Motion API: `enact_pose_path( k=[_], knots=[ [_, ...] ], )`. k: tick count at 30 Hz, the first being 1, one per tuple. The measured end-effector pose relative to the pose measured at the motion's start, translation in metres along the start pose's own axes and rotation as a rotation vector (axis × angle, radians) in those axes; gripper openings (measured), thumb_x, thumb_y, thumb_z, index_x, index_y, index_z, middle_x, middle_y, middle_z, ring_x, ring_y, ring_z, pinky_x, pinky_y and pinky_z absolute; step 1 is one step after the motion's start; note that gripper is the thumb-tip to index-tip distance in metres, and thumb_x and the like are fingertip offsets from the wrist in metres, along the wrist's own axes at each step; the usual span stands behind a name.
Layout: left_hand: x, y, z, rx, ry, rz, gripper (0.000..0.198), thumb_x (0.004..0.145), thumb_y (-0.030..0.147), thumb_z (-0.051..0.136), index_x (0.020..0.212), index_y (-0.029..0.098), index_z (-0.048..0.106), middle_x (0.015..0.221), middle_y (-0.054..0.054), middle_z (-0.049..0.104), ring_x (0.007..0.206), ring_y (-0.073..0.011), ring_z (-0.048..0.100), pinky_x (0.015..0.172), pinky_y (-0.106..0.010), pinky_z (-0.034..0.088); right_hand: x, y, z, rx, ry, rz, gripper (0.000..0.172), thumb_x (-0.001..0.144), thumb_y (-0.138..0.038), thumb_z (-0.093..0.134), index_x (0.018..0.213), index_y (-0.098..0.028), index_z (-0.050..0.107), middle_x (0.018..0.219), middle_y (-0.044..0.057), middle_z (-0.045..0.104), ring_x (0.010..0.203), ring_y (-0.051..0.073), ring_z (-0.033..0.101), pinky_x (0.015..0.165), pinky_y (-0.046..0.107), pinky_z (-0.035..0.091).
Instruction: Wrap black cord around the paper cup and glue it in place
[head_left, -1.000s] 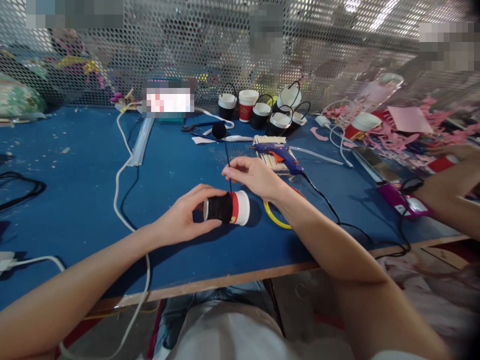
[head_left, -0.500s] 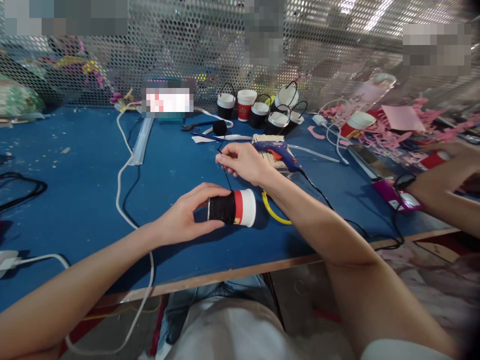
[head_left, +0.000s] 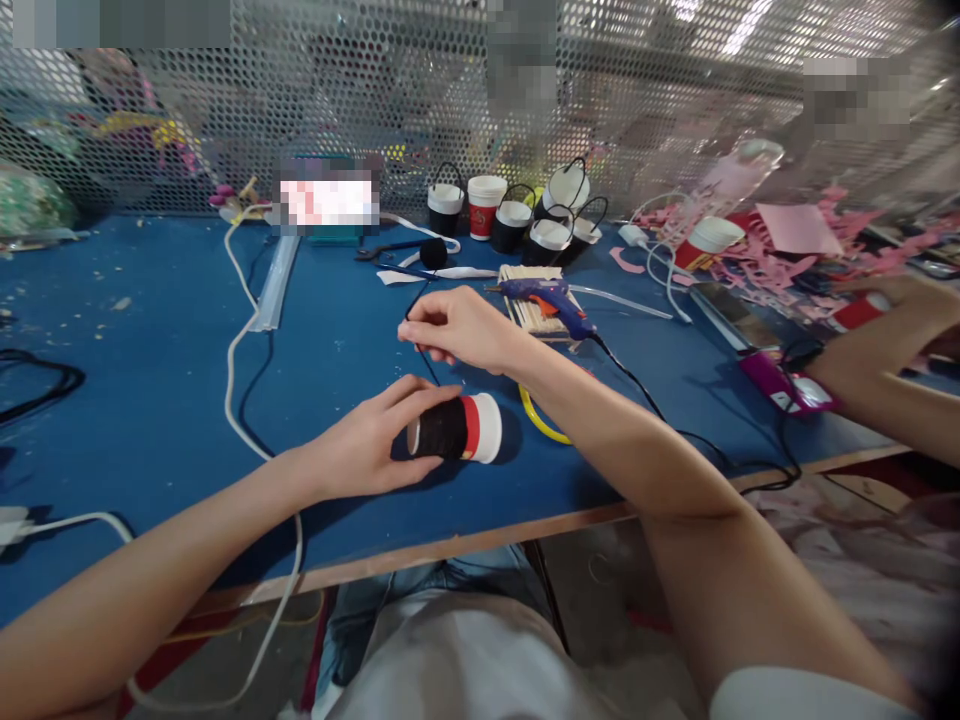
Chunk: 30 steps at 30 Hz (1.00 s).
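Observation:
A paper cup lies on its side in my left hand, its lower part wrapped in black cord and a red and white band showing towards the rim. My left thumb and fingers grip it around the base end. Black cord runs from the wrapped cup up to my right hand, which pinches it between thumb and forefinger. Beyond that hand the cord leads towards a small black ball of cord on the table.
A blue glue gun rests on wooden sticks, beside a yellow ring. Several black-wrapped cups with handles stand at the back near a red cup. A white cable crosses the left side. Another person's hand is at right.
My right hand has moved left and slightly down with the cord. The cup has turned a little in my left hand, and the view has shifted slightly.

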<state>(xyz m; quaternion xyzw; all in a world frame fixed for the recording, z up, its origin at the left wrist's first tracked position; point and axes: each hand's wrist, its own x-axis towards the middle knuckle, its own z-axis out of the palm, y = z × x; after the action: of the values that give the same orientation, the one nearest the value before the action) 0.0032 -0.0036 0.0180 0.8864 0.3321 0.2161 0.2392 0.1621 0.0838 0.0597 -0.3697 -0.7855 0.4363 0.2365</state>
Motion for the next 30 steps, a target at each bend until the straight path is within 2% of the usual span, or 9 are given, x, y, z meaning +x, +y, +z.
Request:
enact_pose_path(
  k=[4,8,11,13,15,17,23,27,30],
  knots=[
    [0.001,-0.001,0.000,0.028,0.032,-0.065,0.054,0.077,0.030,0.059,0.126,0.019,0.039,0.116,-0.010,0.049,0.104,-0.0209,0.054,0.088,-0.033,0.047,-0.007,0.004,-0.012,-0.305,0.093,0.031,0.020,0.080,-0.031,0.056,0.071,-0.014,0.060,0.055,-0.001,0.057,0.044,0.006,0.049,0.046,0.019,0.038],
    [0.003,-0.005,0.000,0.009,0.106,-0.080,0.050,0.077,0.029,0.060,0.122,0.017,0.043,0.118,-0.009,0.052,0.108,-0.0205,0.053,0.092,-0.033,0.045,-0.029,0.014,-0.062,-0.435,0.381,0.059,0.029,0.083,-0.037,0.049,0.073,-0.014,0.062,0.061,0.002,0.062,0.052,0.009,0.054,0.053,0.023,0.039],
    [0.004,-0.010,0.001,-0.006,0.147,-0.119,0.050,0.076,0.031,0.061,0.121,0.017,0.044,0.120,-0.010,0.051,0.109,-0.0207,0.053,0.091,-0.032,0.047,-0.045,0.030,-0.102,-0.623,0.611,0.105,0.019,0.078,-0.030,0.053,0.075,-0.015,0.063,0.070,0.004,0.063,0.063,0.013,0.055,0.058,0.026,0.040],
    [0.004,-0.013,0.002,0.001,0.175,-0.139,0.051,0.076,0.032,0.062,0.122,0.017,0.044,0.121,-0.010,0.051,0.110,-0.0216,0.053,0.091,-0.033,0.047,-0.051,0.045,-0.117,-0.727,0.528,0.245,0.016,0.074,-0.028,0.054,0.073,-0.014,0.063,0.068,0.004,0.062,0.061,0.014,0.054,0.058,0.027,0.037],
    [0.004,-0.016,0.003,0.015,0.182,-0.157,0.053,0.076,0.034,0.063,0.123,0.019,0.044,0.121,-0.009,0.051,0.110,-0.0222,0.053,0.094,-0.036,0.046,-0.054,0.060,-0.121,-0.822,0.361,0.363,0.018,0.072,-0.031,0.055,0.067,-0.015,0.061,0.059,0.003,0.056,0.054,0.013,0.049,0.053,0.028,0.033],
    [0.003,-0.018,0.003,0.015,0.181,-0.163,0.056,0.076,0.037,0.064,0.125,0.021,0.042,0.121,-0.008,0.052,0.110,-0.0221,0.053,0.095,-0.037,0.046,-0.054,0.072,-0.118,-0.890,0.286,0.403,0.019,0.071,-0.032,0.055,0.064,-0.015,0.057,0.055,0.002,0.050,0.052,0.013,0.044,0.051,0.028,0.030],
    [0.003,-0.022,0.001,-0.023,0.166,-0.155,0.060,0.076,0.039,0.065,0.128,0.024,0.040,0.123,-0.008,0.050,0.111,-0.0217,0.052,0.093,-0.035,0.047,-0.052,0.088,-0.111,-0.821,0.424,0.381,0.007,0.070,-0.023,0.053,0.070,-0.016,0.053,0.064,0.004,0.052,0.059,0.015,0.046,0.055,0.028,0.034],
    [0.003,-0.021,0.001,-0.043,0.154,-0.157,0.054,0.079,0.034,0.062,0.128,0.023,0.040,0.125,-0.009,0.046,0.112,-0.0214,0.051,0.084,-0.030,0.051,-0.058,0.092,-0.112,-0.681,0.601,0.398,0.029,0.065,-0.023,0.060,0.093,-0.015,0.053,0.080,0.006,0.059,0.070,0.017,0.052,0.062,0.029,0.040],
    [0.004,-0.018,0.001,-0.040,0.170,-0.152,0.051,0.080,0.028,0.060,0.127,0.022,0.041,0.127,-0.010,0.044,0.117,-0.0229,0.047,0.091,-0.034,0.049,-0.059,0.093,-0.112,-0.628,0.639,0.392,0.035,0.064,-0.022,0.062,0.097,-0.014,0.055,0.086,0.007,0.061,0.076,0.019,0.054,0.066,0.031,0.041]
  ],
)
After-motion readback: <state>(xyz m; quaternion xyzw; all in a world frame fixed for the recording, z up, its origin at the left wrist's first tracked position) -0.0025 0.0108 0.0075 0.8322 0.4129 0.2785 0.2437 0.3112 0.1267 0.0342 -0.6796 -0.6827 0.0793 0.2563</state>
